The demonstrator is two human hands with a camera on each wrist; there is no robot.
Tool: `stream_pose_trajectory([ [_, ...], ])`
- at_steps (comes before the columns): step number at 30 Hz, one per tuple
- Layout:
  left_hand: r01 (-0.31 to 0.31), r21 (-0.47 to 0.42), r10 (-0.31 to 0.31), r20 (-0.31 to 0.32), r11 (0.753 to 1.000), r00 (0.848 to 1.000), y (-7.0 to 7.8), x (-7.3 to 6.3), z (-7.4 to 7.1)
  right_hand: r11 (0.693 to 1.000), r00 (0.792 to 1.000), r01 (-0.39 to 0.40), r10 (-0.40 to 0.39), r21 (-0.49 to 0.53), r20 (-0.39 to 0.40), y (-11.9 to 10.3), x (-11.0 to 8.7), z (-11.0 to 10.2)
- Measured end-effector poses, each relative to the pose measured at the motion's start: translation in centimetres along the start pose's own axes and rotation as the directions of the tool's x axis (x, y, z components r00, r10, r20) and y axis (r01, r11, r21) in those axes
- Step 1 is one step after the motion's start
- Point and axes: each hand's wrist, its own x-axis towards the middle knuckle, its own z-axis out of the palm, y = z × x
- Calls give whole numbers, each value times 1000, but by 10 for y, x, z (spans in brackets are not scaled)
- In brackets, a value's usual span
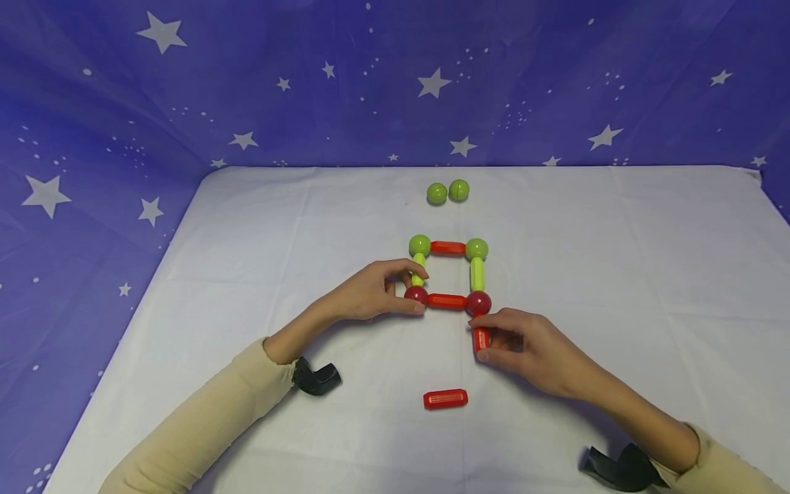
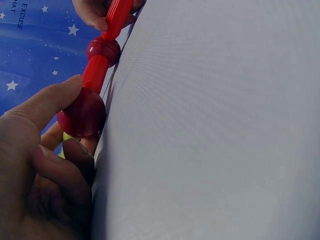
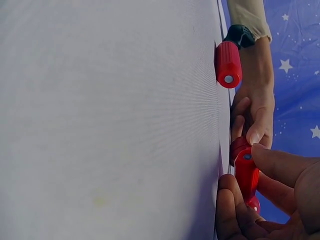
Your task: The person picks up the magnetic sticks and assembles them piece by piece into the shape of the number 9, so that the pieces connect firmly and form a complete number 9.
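On the white table, red and yellow-green magnetic rods and balls form a square. Its far corners are green balls (image 1: 420, 245), joined by a red rod (image 1: 448, 248). A yellow-green rod (image 1: 477, 274) makes the right side. My left hand (image 1: 370, 293) holds the near-left red ball (image 1: 416, 295), thumb and fingers on either side. From the near-right red ball (image 1: 479, 302) another red rod (image 1: 481, 339) points toward me. My right hand (image 1: 533, 350) pinches that rod between thumb and fingers. Its free end shows a small metal disc in the right wrist view.
One loose red rod (image 1: 446, 398) lies nearer me, left of my right hand. Two loose green balls (image 1: 459, 190) sit beyond the square. Black wrist mounts (image 1: 317, 377) stick out from both sleeves. A blue star-patterned cloth (image 1: 395, 82) stands behind the table.
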Motion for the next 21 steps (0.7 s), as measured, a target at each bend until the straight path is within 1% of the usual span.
stream_pose_trajectory([
  [5, 0, -11, 0, 1, 1000, 1000, 0, 0, 0, 1000, 1000, 14, -14, -1, -6, -1, 1, 0],
  [21, -7, 7, 7, 0, 1000, 1000, -1, 0, 0, 999, 999, 35, -35, -11, -13, 0, 2, 1],
])
